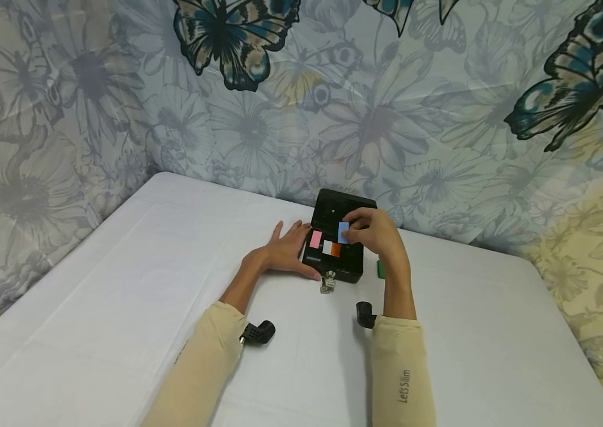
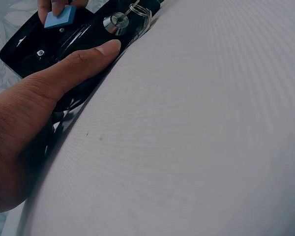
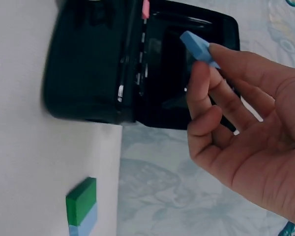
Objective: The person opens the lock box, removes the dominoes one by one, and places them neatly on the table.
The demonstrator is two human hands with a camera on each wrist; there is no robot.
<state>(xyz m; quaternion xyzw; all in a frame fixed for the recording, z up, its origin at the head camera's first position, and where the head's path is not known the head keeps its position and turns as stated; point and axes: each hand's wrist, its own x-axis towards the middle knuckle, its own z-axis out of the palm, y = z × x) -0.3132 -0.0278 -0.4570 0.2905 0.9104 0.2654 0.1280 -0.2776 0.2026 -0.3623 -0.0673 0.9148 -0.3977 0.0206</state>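
Note:
A black lockable box (image 1: 352,264) stands with its lid (image 1: 328,204) raised, and keys (image 1: 328,282) hang from its front lock (image 2: 116,23). Inside it show a pink block (image 1: 316,239), a white block (image 1: 327,247) and an orange block (image 1: 336,249). Between thumb and fingertips my right hand (image 1: 378,233) pinches a flat light-blue block (image 3: 199,46) above the box. My left hand (image 1: 286,250) rests against the box's left side, fingers straight and spread, thumb along the front.
Right of the box, a green block (image 3: 81,200) and another light-blue block (image 3: 87,221) lie together on the white-covered table (image 1: 136,284). The patterned wall cloth (image 1: 259,130) rises right behind the box.

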